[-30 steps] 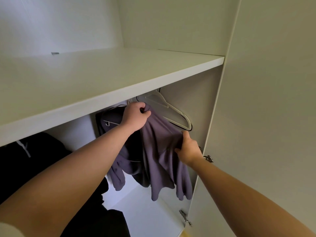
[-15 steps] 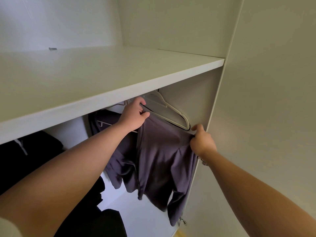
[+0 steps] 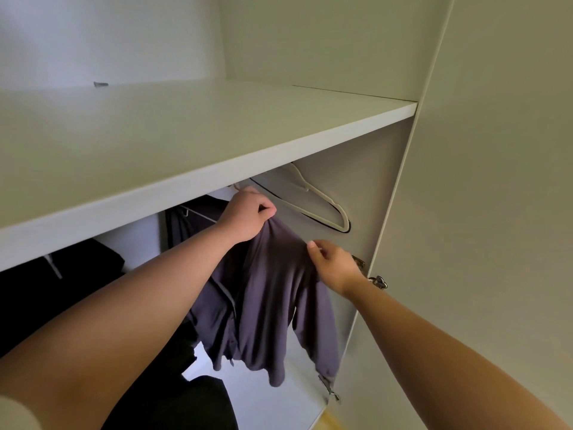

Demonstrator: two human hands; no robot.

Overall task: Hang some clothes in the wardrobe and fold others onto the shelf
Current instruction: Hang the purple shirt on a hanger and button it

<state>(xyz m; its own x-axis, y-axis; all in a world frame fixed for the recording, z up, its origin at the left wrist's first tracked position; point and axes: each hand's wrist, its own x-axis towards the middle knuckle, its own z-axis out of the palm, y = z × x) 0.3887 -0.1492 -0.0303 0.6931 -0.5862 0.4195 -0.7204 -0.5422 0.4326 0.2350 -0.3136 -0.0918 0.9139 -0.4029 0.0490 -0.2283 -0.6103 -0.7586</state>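
wardrobe (image 3: pixel 372 169): purple shirt (image 3: pixel 273 299), spare hanger (image 3: pixel 324 198) | left hand (image 3: pixel 248 215) grips shirt top | right hand (image 3: pixel 335 265) apparently pinches shoulder

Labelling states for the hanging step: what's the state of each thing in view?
purple shirt: hanging, unfolded
left hand: grips the shirt's neck
right hand: fingertips at the shirt's shoulder, grip unclear
white hanger: hung, empty
wardrobe door: open
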